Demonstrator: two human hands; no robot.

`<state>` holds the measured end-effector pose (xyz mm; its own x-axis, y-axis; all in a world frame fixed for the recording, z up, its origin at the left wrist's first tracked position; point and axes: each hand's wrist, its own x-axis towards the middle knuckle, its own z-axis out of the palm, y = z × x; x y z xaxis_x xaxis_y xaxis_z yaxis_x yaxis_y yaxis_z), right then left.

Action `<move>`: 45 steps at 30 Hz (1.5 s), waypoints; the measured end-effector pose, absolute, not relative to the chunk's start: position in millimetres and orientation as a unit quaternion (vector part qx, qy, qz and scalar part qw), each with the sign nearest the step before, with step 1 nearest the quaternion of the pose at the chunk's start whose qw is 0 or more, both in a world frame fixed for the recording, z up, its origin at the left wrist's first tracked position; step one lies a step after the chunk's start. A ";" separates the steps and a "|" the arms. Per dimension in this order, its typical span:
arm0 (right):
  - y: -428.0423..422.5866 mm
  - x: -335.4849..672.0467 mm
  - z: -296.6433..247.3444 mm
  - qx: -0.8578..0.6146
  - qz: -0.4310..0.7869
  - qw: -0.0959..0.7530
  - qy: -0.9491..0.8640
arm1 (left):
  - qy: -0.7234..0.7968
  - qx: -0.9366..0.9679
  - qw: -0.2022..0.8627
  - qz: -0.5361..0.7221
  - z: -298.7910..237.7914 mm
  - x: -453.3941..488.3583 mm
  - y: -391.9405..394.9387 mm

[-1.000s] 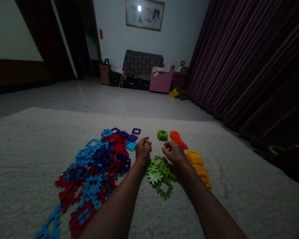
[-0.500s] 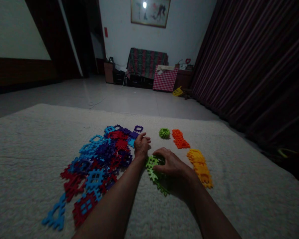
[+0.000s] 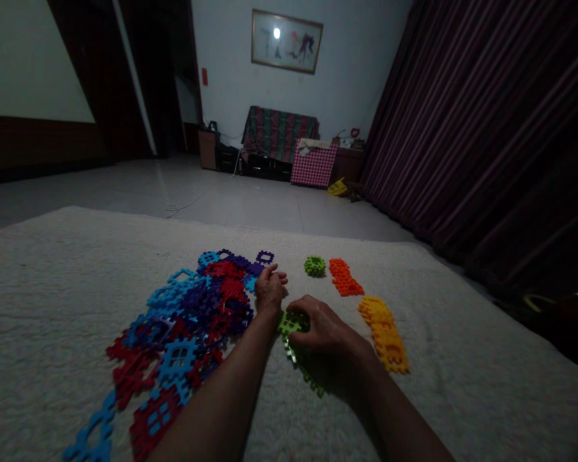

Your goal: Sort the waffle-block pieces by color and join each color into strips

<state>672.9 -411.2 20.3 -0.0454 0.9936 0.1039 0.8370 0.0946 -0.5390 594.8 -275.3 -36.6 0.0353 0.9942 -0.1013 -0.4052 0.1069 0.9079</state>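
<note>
My right hand (image 3: 320,327) lies curled over a heap of green plastic grid pieces (image 3: 291,337) on the cream rug (image 3: 52,282), with its fingers closed on one piece at the heap's near-left side. My left hand (image 3: 270,289) rests just left of that, loosely fisted at the edge of a mixed pile of blue, red and purple grid pieces (image 3: 187,321); what its fingers hold, if anything, is hidden. A small green stack (image 3: 315,265) lies beyond the hands.
Orange pieces (image 3: 344,277) and yellow pieces (image 3: 383,332) lie in rows to the right. The rug ends at a bare tiled floor (image 3: 221,192). Dark striped curtains (image 3: 486,128) run along the right, with furniture against the far wall.
My right hand came down from above the green heap and to the left, closing on the green pieces. My left hand stayed nearly still beside the mixed pile.
</note>
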 end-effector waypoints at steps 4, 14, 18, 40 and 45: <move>-404.4 699.8 12.4 -0.665 0.201 0.345 -0.631 | 0.406 0.352 0.629 0.562 -36.4 595.1 -274.7; -343.2 734.8 -23.2 -0.741 -0.040 0.506 -0.440 | 0.408 0.358 0.629 0.556 -38.4 597.9 -273.0; -336.6 733.4 -31.6 -0.741 -0.088 0.504 -0.435 | 0.399 0.353 0.633 0.562 -42.1 599.9 -271.5; -332.6 725.6 -33.6 -0.810 -0.098 0.408 -0.411 | 0.401 0.373 0.631 0.550 -45.7 601.4 -273.1; -331.3 727.7 -37.4 -0.814 -0.109 0.401 -0.406 | 0.415 0.375 0.626 0.544 -43.0 600.8 -275.0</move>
<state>727.7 -331.3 -37.4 0.6465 0.5737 0.5028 0.7482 -0.3479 -0.5650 600.8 -275.0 -43.0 0.0648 0.9917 -0.1108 -0.3696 0.1270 0.9205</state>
